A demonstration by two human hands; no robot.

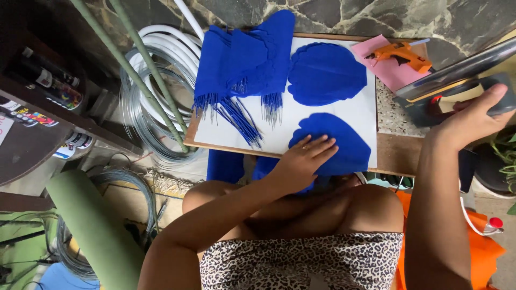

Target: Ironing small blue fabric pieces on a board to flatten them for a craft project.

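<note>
My left hand [306,157] lies flat, fingers spread, on a blue scalloped paper petal [352,144] at the near edge of a white board [279,124]. A second blue petal [327,73] rests farther back on the board. My right hand [473,119] reaches out to the right and grips a dark roll-shaped object [497,96] beside a grey metal tray edge; what it is I cannot tell. A stack of folded blue crepe pieces with wire stems [239,67] covers the board's left part.
An orange glue gun [402,53] lies on pink paper [384,69] at the back right. Coils of wire [141,115], white tubing [166,43] and green rods [137,70] sit left. A green roll [91,225] and orange fabric [484,255] flank my knees.
</note>
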